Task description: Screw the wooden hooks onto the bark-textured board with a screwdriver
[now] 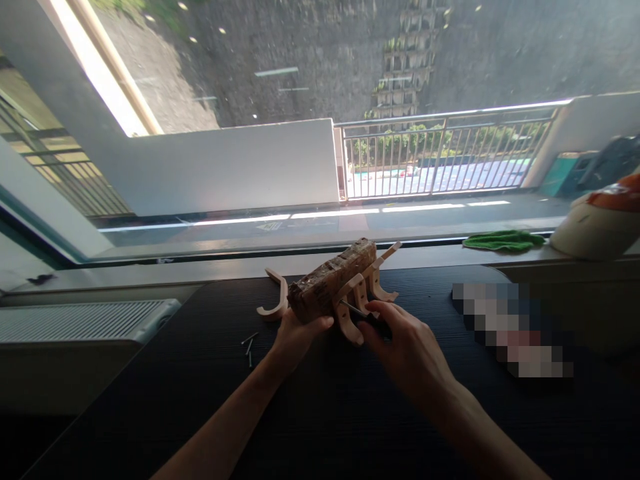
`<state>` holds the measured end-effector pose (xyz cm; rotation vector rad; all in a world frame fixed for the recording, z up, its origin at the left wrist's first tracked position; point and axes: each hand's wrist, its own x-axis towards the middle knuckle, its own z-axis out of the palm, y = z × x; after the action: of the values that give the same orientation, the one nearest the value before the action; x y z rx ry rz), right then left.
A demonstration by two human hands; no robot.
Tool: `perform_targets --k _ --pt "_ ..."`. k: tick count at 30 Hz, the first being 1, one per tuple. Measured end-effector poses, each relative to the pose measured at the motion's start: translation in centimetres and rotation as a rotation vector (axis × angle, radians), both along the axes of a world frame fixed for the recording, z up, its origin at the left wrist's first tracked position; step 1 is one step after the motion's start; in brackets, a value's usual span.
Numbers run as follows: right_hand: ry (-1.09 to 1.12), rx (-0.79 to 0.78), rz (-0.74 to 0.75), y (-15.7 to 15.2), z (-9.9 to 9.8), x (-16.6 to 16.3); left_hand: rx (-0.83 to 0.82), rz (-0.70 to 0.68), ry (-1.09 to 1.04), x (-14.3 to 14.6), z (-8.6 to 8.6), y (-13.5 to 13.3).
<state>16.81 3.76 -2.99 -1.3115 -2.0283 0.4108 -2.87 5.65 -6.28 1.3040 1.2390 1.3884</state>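
My left hand (pixel 295 341) grips the near left end of a rough brown block (pixel 333 273), its thumb lying along the side. Pale wooden hooks (pixel 357 293) stand along the block's right side. In my right hand (pixel 403 330) is a screwdriver (pixel 354 309), its dark handle mostly covered by the fingers. The thin shaft points left and its tip meets the nearest hook. Left of the block is a separate curved wooden hook (pixel 284 297). Several screws (pixel 251 345) lie on the dark table, left of my left hand.
The black table (pixel 200 407) stands against a window sill (pixel 235 267). On the sill, to the right, are a green cloth (pixel 503 241) and a cream container (pixel 593 227) with an orange top. A pixelated patch covers something on the table's right. A white radiator (pixel 90 320) is at left.
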Motion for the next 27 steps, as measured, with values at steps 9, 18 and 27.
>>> perform_targets --k 9,18,27 --pt "-0.163 0.180 -0.057 -0.06 -0.01 0.10 0.007 -0.007 -0.052 0.07 -0.01 -0.04" --pt "0.001 0.067 -0.026 0.12 -0.17 0.06 0.006 -0.009 0.048 -0.13 -0.05 -0.04" --pt "0.074 -0.114 0.037 0.22 -0.45 -0.04 -0.008 -0.002 0.002 0.03 -0.40 0.05"
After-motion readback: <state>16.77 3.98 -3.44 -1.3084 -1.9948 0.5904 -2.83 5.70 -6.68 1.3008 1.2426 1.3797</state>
